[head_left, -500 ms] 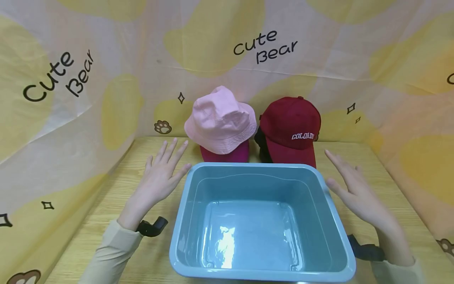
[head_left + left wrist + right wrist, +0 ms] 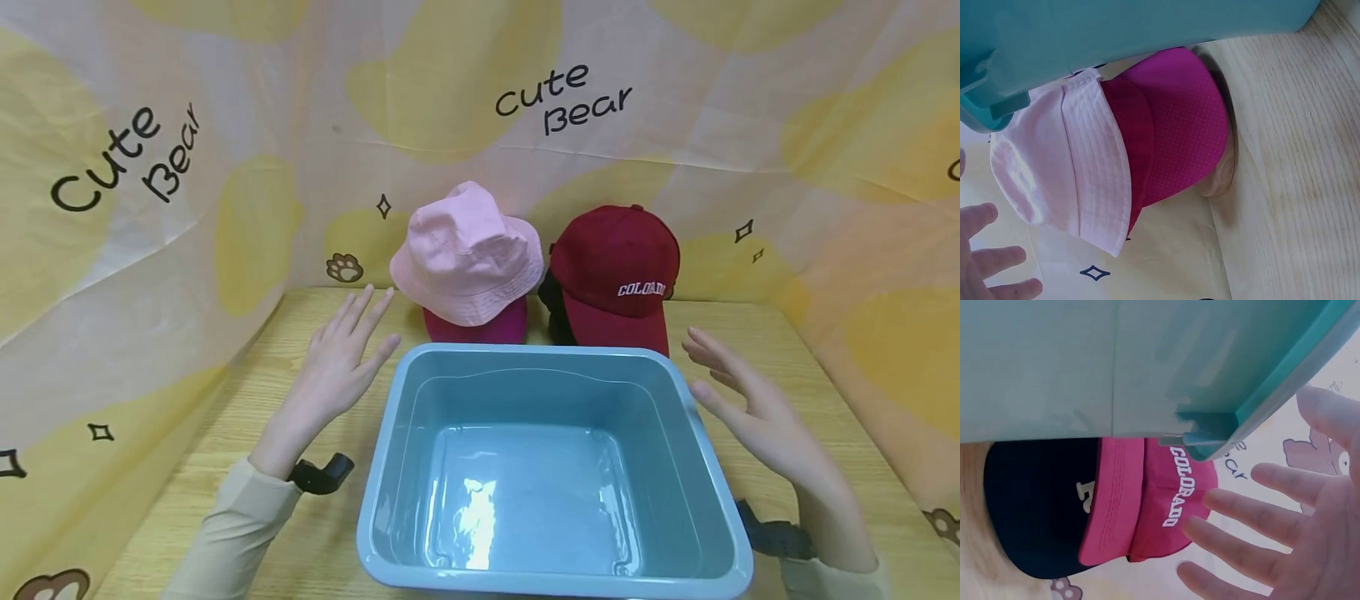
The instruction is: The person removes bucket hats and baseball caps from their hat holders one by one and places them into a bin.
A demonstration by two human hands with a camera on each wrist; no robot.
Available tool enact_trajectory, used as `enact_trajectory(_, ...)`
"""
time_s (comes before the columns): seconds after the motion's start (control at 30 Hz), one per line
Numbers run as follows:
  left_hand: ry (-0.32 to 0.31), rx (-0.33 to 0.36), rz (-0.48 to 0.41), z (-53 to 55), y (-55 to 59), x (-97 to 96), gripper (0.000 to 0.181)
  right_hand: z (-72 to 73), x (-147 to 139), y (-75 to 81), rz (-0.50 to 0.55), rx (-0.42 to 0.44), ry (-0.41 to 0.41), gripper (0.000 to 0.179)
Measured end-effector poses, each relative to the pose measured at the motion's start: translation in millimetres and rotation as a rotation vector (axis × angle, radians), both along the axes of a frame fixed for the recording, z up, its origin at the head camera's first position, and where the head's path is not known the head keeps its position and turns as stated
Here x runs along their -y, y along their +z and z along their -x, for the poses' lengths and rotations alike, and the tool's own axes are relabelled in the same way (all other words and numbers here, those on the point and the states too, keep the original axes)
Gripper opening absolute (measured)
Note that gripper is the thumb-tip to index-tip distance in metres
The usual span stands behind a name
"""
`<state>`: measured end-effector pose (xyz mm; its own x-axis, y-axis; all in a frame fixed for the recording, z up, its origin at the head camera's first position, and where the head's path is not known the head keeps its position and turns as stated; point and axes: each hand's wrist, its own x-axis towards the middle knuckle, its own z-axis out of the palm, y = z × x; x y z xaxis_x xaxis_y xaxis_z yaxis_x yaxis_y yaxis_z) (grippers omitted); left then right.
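Between my two hands a blue plastic tub (image 2: 525,492) stands on the table with nothing inside it. My left hand (image 2: 333,362) is held off the tub's left side, fingers straight and spread, holding nothing. On the other side my right hand (image 2: 757,408) hovers by the tub's right rim with fingers extended; whether the thumb touches the rim I cannot tell. Behind the tub a pink bucket hat (image 2: 468,254) sits on top of a magenta cap (image 2: 1179,125). To its right a dark red cap (image 2: 615,258) lettered COLORADO rests on a black cap (image 2: 1041,506).
The wood-grain table (image 2: 225,467) extends on both sides of the tub. A patterned cloth (image 2: 450,100) hangs behind and along both sides, close behind the hats. In the left wrist view a round wooden base (image 2: 1221,172) shows under the magenta cap.
My left hand's fingers have drawn a little closer together. The right hand has turned slightly, its fingers now more separated in the head view. The tub and hats stay put.
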<state>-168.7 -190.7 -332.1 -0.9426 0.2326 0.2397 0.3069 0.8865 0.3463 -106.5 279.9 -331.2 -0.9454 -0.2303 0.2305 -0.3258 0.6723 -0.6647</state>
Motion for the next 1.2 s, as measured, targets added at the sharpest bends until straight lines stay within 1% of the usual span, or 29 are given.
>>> enact_trajectory(0.13,-0.02,-0.048,-0.026,3.2,1.0,-0.5,0.061,-1.1,-1,-2.0,-0.013,-0.016,-0.001,0.064)
enact_trajectory(0.27,-0.028,-0.074,-0.038,4.7,3.1,-0.2,0.06,-0.4,0,-2.8,0.005,-0.003,0.01,0.062)
enact_trajectory(0.57,-0.04,-0.066,-0.038,8.3,5.9,-0.1,0.06,0.3,-1,-4.1,0.042,0.065,0.049,0.068)
enact_trajectory(0.77,-0.051,-0.073,-0.037,10.2,7.7,1.1,0.06,0.9,-5,-6.6,0.105,0.107,0.094,0.066)
enact_trajectory(0.93,-0.066,-0.083,-0.023,12.5,12.2,0.9,0.06,-0.1,-11,-7.2,0.139,0.164,0.134,0.063)
enact_trajectory(1.03,-0.073,-0.076,-0.019,14.9,15.7,0.3,0.06,-0.6,-12,-7.3,0.152,0.198,0.147,0.063)
enact_trajectory(1.2,-0.091,-0.065,-0.011,18.0,21.2,-0.5,0.06,-0.1,-12,-8.3,0.173,0.219,0.179,0.064)
